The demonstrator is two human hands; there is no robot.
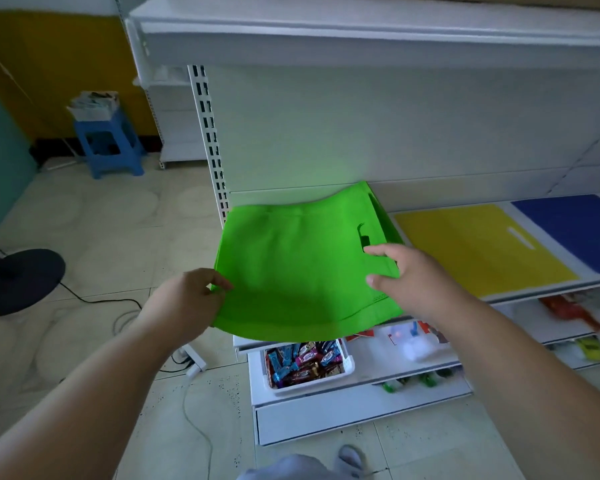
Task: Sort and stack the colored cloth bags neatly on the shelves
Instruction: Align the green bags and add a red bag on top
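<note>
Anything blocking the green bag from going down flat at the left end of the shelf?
Nothing visible. Both hands hold the green bag over the shelf's left end; the yellow bag lies flat beside it, to the right.

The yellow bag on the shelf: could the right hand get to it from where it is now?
Probably yes. The yellow bag lies flat and uncovered on the shelf, just to the right of the right hand, with nothing between them. But that hand is holding the green bag, so it would have to let go first.
</note>
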